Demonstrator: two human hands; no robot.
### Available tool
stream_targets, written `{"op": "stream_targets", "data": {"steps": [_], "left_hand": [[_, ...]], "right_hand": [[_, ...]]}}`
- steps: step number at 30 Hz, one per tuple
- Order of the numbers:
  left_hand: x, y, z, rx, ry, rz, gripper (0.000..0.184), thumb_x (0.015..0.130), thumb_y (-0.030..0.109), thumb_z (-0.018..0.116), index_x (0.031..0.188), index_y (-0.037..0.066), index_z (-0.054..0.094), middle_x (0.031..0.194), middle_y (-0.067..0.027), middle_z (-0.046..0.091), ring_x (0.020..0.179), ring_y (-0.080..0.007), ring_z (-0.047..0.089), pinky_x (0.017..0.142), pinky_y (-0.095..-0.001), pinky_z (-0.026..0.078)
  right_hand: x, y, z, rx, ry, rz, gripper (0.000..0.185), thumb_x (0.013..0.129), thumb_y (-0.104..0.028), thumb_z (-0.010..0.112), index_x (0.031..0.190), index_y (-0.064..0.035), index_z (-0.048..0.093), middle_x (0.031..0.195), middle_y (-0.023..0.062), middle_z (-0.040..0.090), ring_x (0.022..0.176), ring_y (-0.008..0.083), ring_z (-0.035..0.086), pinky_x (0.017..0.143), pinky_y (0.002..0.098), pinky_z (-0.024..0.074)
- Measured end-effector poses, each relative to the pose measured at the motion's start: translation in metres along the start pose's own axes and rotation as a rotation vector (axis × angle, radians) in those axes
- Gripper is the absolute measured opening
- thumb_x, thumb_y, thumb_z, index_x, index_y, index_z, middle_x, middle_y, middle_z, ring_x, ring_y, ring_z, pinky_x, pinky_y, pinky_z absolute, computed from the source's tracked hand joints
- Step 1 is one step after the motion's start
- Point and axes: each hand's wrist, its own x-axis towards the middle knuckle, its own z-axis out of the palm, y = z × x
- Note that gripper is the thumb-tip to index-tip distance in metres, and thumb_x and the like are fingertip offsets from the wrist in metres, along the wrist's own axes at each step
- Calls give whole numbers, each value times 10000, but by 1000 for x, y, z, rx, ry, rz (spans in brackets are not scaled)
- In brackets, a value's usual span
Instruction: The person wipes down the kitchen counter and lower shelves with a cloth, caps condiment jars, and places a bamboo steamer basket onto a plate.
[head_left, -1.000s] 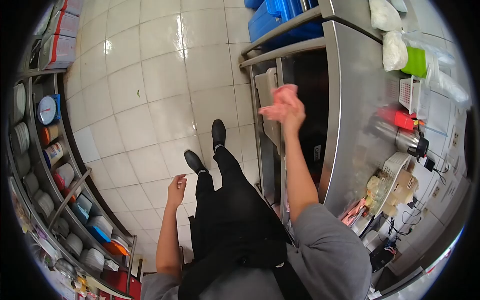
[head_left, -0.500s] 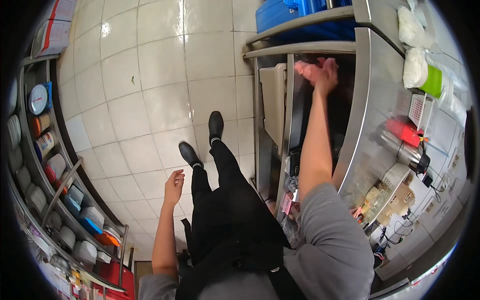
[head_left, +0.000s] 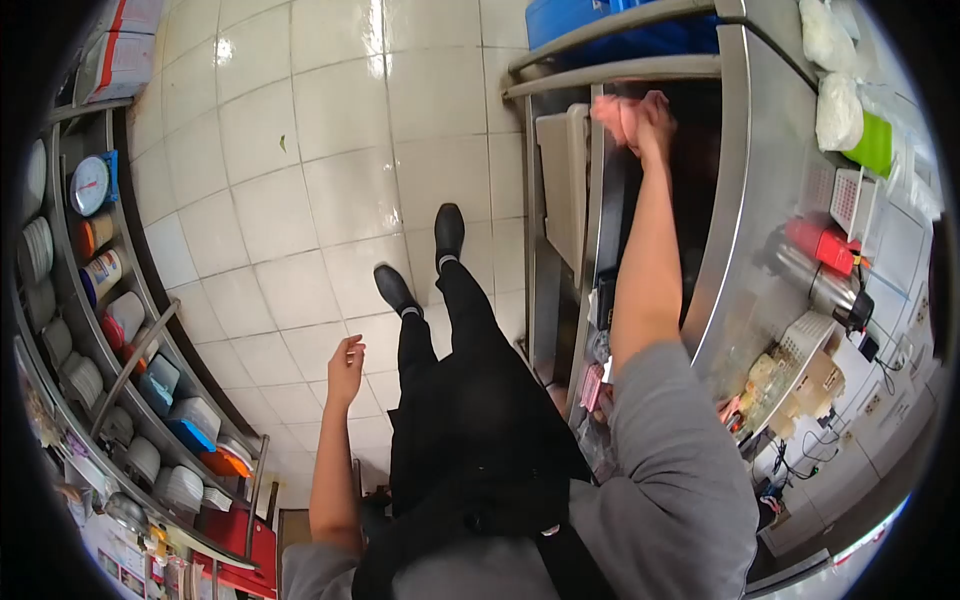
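A crumpled pink cloth (head_left: 618, 118) is gripped in my right hand (head_left: 654, 126), which reaches over a dark surface (head_left: 697, 150) inside the steel unit on the right. Beside it, nearer the floor, stands a beige panel or lid (head_left: 563, 190). My left hand (head_left: 346, 368) hangs over the tiled floor (head_left: 270, 220) with nothing in it, its fingers loosely curled and apart.
Shelves on the left hold stacked white bowls (head_left: 80, 380), a round scale (head_left: 90, 186) and jars. On the right, a steel counter (head_left: 770, 200) bears a metal flask (head_left: 825, 290), white baskets and bags. Blue bins (head_left: 570, 22) sit at the top.
My right hand has carried the pink cloth up and to the right, from the unit's front edge to over the dark surface. My left hand still hangs free; the view has shifted slightly.
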Motion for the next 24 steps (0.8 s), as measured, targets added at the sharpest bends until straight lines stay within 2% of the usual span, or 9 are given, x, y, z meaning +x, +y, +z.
{"op": "stream_targets", "data": {"steps": [3, 5, 9, 12, 13, 14, 18, 22, 24], "left_hand": [[-2, -10, -2, 125, 26, 5, 295, 969, 162, 533, 1225, 25, 589, 1052, -118, 677, 938, -201, 654, 810, -317, 516], [-4, -6, 1, 152, 14, 25, 291, 968, 147, 527, 1226, 29, 588, 1058, -132, 680, 943, -208, 655, 806, -319, 518], [-11, 4, 5, 93, -40, 95, 284, 965, 130, 530, 1229, 42, 588, 1067, -134, 684, 946, -207, 657, 817, -321, 519], [-12, -3, 5, 99, -72, 100, 280, 962, 120, 533, 1226, 45, 589, 1066, -130, 684, 941, -208, 659, 818, -325, 521], [-12, -8, 6, 121, -74, 102, 278, 960, 116, 534, 1224, 46, 590, 1065, -126, 685, 937, -209, 659, 816, -328, 523], [-7, -21, 9, 143, -88, 123, 276, 956, 111, 534, 1219, 47, 592, 1059, -124, 685, 925, -218, 662, 803, -328, 527], [-2, -22, 20, 200, -160, 225, 282, 946, 104, 537, 1217, 44, 590, 1050, -135, 683, 893, -228, 669, 789, -327, 530], [10, 0, 34, 268, -166, 375, 264, 947, 110, 539, 1196, 44, 596, 1041, -132, 684, 883, -235, 673, 766, -341, 534], [21, 14, 45, 261, -203, 408, 262, 948, 111, 540, 1195, 44, 597, 1042, -132, 684, 890, -238, 674, 767, -342, 533]], "right_hand": [[-14, 14, 42, -363, 203, -274, 240, 860, -264, 585, 973, -71, 673, 878, 162, 688, 866, 321, 674, 750, 420, 543], [-48, -2, 52, -247, -232, -491, 189, 837, -153, 650, 1004, -84, 702, 1015, 167, 679, 914, 297, 667, 820, 387, 521], [-91, 21, 33, -322, 215, -651, 387, 769, 27, 642, 1120, -128, 691, 1023, 168, 647, 858, 349, 653, 809, 389, 526], [-98, 108, 22, 149, 253, -264, 294, 913, -166, 613, 1202, -111, 601, 1006, 156, 647, 751, 267, 676, 593, 373, 540], [-112, 126, 20, -546, 536, -544, 312, 930, -183, 597, 1240, -149, 579, 1023, 149, 658, 755, 242, 684, 585, 360, 540], [-137, 116, 16, -546, 544, -539, 312, 930, -183, 597, 1240, -149, 579, 1023, 149, 658, 755, 242, 684, 585, 360, 540], [-253, 132, 25, -9, -544, 161, 275, 948, -241, 570, 1145, -67, 650, 814, 68, 699, 676, 147, 673, 564, 297, 514], [-373, 163, 38, -101, -501, 117, 308, 837, -129, 658, 1137, -57, 669, 1092, 140, 670, 977, 217, 657, 841, 346, 527], [-403, 174, 25, -57, -395, 298, 538, 805, -55, 649, 1333, -69, 547, 1250, 161, 589, 1097, 199, 603, 927, 325, 492]]}}
